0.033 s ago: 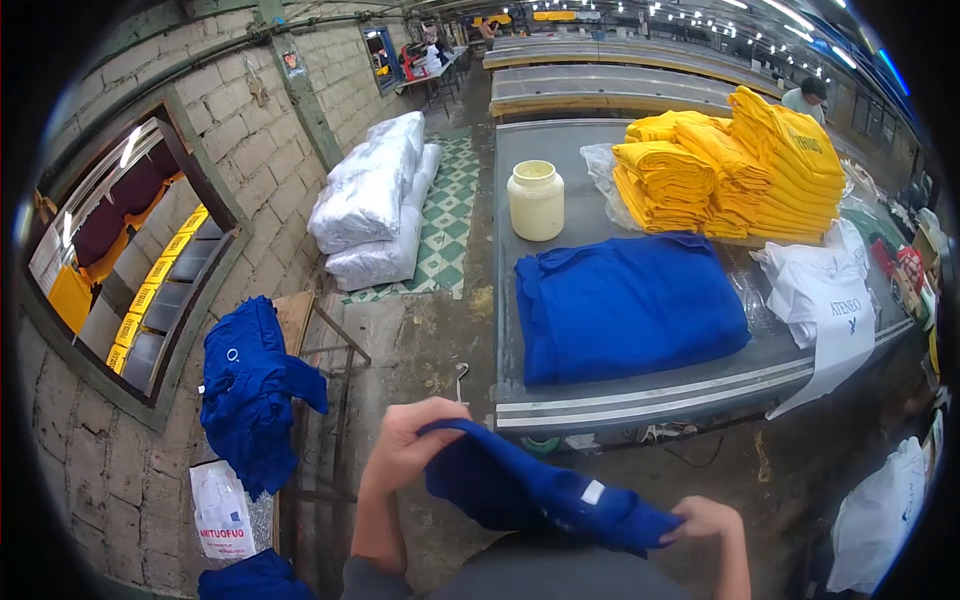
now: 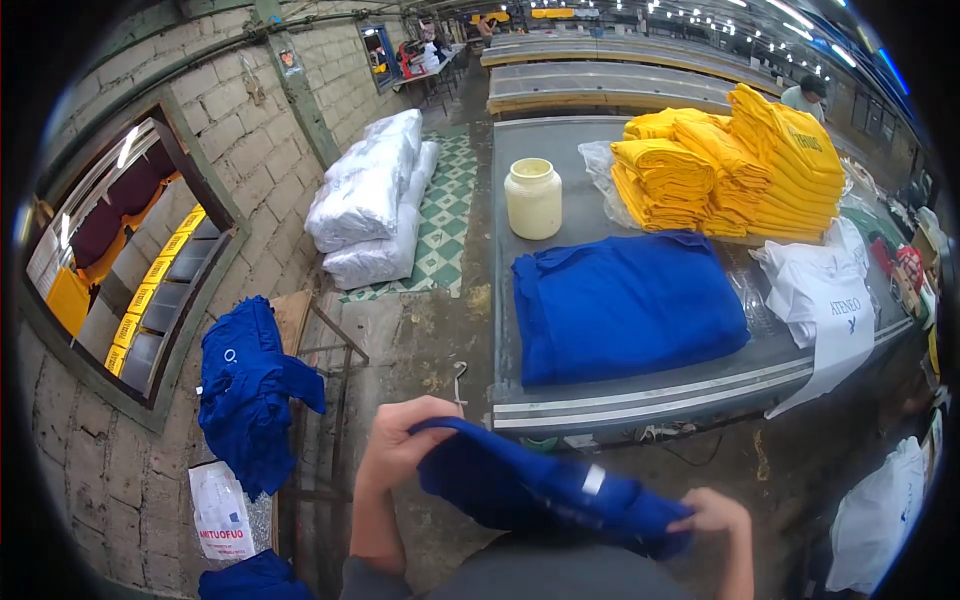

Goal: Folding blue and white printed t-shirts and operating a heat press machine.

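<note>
A blue shirt (image 2: 540,490) stretches between my two hands in front of my body, a small white tag showing on it. My left hand (image 2: 405,440) pinches its upper left edge, thumb over the cloth. At the other end, my right hand (image 2: 712,512) grips the shirt's right edge; the cloth near it is slightly blurred. Beyond the shirt, a large folded pile of blue cloth (image 2: 630,310) lies on the near part of the grey table (image 2: 600,400). More blue shirts (image 2: 245,385) are heaped on a narrow bench to my left.
Stacked yellow shirts (image 2: 740,170), a pale plastic jar (image 2: 534,200) and a white shirt (image 2: 825,290) share the table. White wrapped bundles (image 2: 370,200) stand on green-and-white matting at left. A printed white bag (image 2: 222,512) lies on the bench. Another person (image 2: 805,95) is far right.
My left hand has shifted slightly left with its edge of the blue shirt. My right hand keeps its grip, moving slightly, and the shirt's right end has spread a little.
</note>
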A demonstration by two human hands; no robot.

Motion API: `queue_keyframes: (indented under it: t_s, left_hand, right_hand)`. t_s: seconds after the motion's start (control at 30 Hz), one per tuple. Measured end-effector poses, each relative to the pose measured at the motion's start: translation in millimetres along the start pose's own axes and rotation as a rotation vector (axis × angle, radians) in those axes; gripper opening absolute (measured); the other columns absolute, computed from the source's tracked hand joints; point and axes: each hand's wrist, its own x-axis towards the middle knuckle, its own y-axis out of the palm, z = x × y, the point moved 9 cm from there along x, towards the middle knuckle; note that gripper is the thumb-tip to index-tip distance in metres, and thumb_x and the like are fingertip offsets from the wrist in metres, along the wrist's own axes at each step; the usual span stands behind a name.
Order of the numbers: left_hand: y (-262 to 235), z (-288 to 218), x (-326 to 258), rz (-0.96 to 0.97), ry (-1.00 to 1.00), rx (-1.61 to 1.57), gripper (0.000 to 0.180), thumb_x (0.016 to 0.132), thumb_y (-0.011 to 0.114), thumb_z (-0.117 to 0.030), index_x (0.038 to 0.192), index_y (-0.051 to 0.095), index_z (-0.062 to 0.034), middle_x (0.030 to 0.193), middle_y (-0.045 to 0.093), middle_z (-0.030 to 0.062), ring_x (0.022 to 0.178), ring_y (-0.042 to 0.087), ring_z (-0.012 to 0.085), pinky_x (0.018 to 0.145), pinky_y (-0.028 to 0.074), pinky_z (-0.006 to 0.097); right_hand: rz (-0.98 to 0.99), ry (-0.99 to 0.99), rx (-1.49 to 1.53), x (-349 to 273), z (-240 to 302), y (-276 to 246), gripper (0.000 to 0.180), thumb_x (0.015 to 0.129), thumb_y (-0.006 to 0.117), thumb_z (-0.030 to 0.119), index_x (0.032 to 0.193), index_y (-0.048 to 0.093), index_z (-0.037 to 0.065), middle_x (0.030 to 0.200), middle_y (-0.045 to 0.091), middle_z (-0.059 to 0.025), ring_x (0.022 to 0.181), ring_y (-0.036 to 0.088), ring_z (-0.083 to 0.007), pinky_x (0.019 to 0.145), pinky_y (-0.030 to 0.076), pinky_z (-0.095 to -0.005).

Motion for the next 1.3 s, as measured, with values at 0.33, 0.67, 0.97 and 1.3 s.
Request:
queue_keyframes:
  t_s: [0.33,0.67,0.97,1.3]
  left_hand:
    - [6,0,59,-0.37,0.271,0.497,0.016,0.066,0.075,-0.006,0.077,0.063,-0.0023,0.067,0.059,0.008,0.058,0.056,0.02,0.052,0.043,0.029]
    - [85,184,306,-0.405,0.122,0.995,0.036,0.081,0.064,-0.036,0.095,0.054,-0.0043,0.095,0.059,0.0106,0.092,0.056,0.0304,0.076,0.043,0.038]
    - [179,279,289,-0.242,-0.223,0.894,0.053,0.092,0.042,-0.046,0.139,0.037,-0.0236,0.147,0.029,0.0088,0.137,0.024,0.0274,0.108,0.016,0.055]
    - [188,265,251,-0.337,-0.114,0.937,0.052,0.087,0.051,-0.037,0.132,0.045,-0.0125,0.141,0.037,0.0138,0.131,0.032,0.0316,0.102,0.027,0.056]
  right_hand:
    - [-1.139,-0.369,0.433,-98,-26,-269,0.02,0.07,0.071,0.015,0.071,0.058,0.0,0.066,0.049,0.0008,0.061,0.044,-0.007,0.055,0.031,-0.0217]
    - [-1.205,-0.039,-0.397,146,-87,-462,0.022,0.079,0.066,0.017,0.097,0.065,0.006,0.089,0.062,-0.0092,0.082,0.056,-0.02,0.072,0.043,-0.0332]
    - [-1.055,0.193,-0.557,266,-149,-379,0.043,0.094,0.042,0.038,0.136,0.041,0.031,0.144,0.035,-0.0043,0.129,0.037,-0.0319,0.102,0.03,-0.0505]
    - [-0.93,-0.076,-0.398,287,-177,-378,0.044,0.097,0.037,0.031,0.139,0.039,0.017,0.143,0.03,-0.0232,0.129,0.034,-0.0363,0.105,0.028,-0.0407]
